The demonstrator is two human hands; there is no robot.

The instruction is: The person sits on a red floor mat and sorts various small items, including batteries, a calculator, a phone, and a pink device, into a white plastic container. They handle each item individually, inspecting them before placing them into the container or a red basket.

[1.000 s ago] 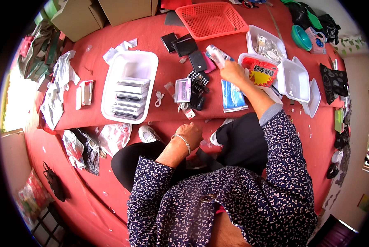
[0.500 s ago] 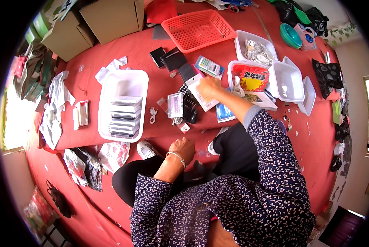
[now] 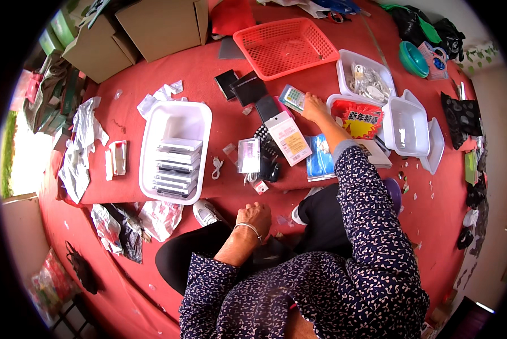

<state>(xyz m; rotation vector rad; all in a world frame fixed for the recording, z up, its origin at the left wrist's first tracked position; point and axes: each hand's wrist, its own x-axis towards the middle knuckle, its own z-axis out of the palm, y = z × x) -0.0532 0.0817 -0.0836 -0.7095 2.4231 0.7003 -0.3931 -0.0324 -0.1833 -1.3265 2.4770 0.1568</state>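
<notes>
My right hand (image 3: 315, 107) reaches far out, fingers closed on the right end of a calculator (image 3: 293, 98) with pale keys and a blue edge. Just below it lies a white hang-tab card pack (image 3: 289, 139) with a yellow panel. Dark flat boxes (image 3: 249, 88) sit left of the calculator. Nearer to me are a clear plastic case (image 3: 249, 156), a black corded item (image 3: 270, 170) and a blue packet (image 3: 319, 156). My left hand (image 3: 254, 219), a bracelet at its wrist, hovers over my lap with fingers curled; nothing shows in it.
A white tub (image 3: 204, 121) with several stacked clear cases stands left. A red basket (image 3: 287, 73) is at the back. On the right are a tub of white cables (image 3: 369, 82), a red-and-yellow sign (image 3: 362, 120) and bare white tubs (image 3: 409, 127). Cardboard boxes (image 3: 162, 28) stand far left.
My right hand has let go of the white card pack, which now lies flat, and has moved up and right to the calculator. My left hand stays over my lap. The view has shifted slightly.
</notes>
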